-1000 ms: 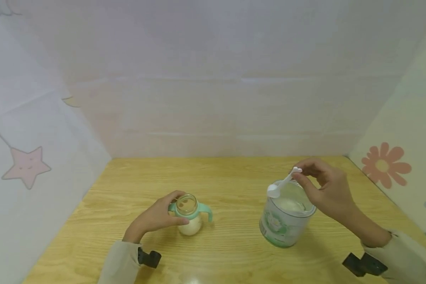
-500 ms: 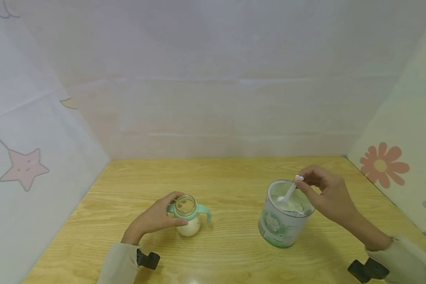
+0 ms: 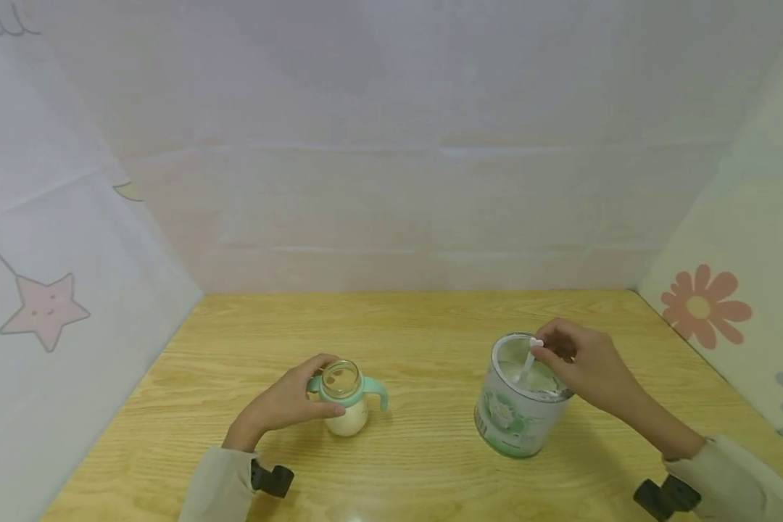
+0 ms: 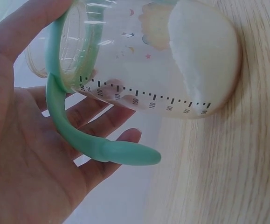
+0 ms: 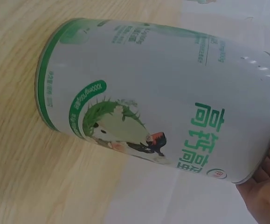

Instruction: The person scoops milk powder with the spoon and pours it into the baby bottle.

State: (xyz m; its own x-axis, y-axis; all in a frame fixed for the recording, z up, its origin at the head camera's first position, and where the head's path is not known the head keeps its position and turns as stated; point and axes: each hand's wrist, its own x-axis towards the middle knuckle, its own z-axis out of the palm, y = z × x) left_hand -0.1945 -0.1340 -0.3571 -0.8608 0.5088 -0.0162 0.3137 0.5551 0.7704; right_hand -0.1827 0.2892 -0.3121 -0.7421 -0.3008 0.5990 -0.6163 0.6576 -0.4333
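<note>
My left hand (image 3: pixel 286 400) holds a clear baby bottle (image 3: pixel 349 422) round its neck, thumb in front and fingers behind. The bottle stands upright and uncapped on the table, with mint-green side handles (image 4: pixel 90 145). White powder (image 4: pixel 202 51) lies in its bottom, as the left wrist view shows. At the right, my right hand (image 3: pixel 597 373) pinches the handle end of a white scoop (image 3: pixel 528 366). The scoop dips into an open milk powder tin (image 3: pixel 510 419), its bowl down in the powder. In the right wrist view, the fingers (image 5: pixel 269 186) appear at the tin's rim.
The wooden table (image 3: pixel 417 464) runs back to a pale cloth wall (image 3: pixel 391 203). Cloth walls with a pink star (image 3: pixel 46 312) and a red flower (image 3: pixel 706 306) flank it left and right. A stretch of tabletop separates bottle and tin.
My right hand has lowered the scoop from above the tin's rim down into the powder, shifting slightly toward me and left. My left hand and the baby bottle have stayed put.
</note>
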